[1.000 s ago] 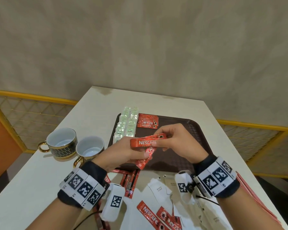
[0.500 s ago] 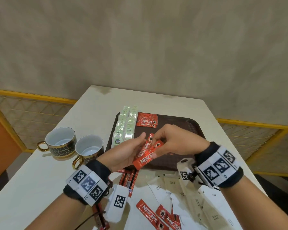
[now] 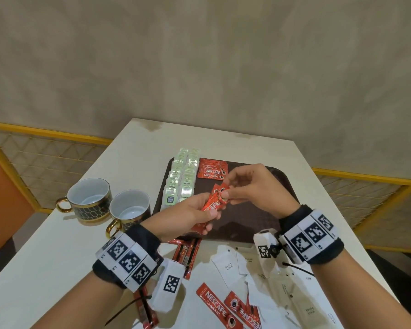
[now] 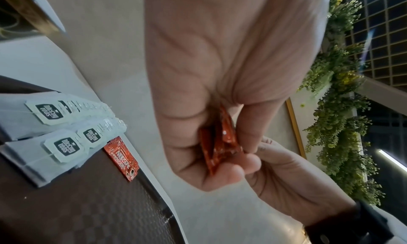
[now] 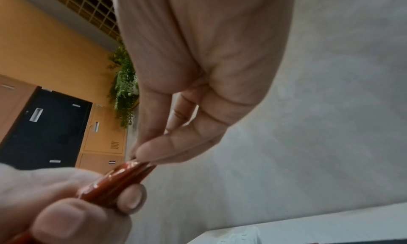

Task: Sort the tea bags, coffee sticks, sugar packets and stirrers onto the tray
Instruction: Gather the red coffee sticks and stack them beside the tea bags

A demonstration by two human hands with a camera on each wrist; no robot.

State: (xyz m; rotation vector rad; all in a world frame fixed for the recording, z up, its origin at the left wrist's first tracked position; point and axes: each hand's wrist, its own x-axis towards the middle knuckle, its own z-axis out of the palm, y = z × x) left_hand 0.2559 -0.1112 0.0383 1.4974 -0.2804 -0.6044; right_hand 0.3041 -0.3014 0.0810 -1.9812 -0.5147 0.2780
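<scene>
Both hands hold a small bundle of red coffee sticks [image 3: 213,205] above the near part of the brown tray [image 3: 254,224]. My left hand [image 3: 195,216] grips the bundle's lower half [image 4: 218,146]. My right hand [image 3: 230,193] pinches its top end [image 5: 130,167] between thumb and fingers. On the tray lie two rows of pale tea bags [image 3: 183,176] and a stack of red coffee sticks [image 3: 212,172]. More coffee sticks [image 3: 218,307] and white sugar packets [image 3: 228,267] lie loose on the table in front of the tray.
Two white cups [image 3: 90,198] with gold handles stand left of the tray. Thin red packets [image 3: 188,255] lie by my left wrist. The white table [image 3: 57,245] ends at a beige wall; yellow railings run along both sides.
The stick my right hand held crosswise has been turned and laid along the one in my left hand. Both hands now hold them together as one bundle, slightly further over the tray.
</scene>
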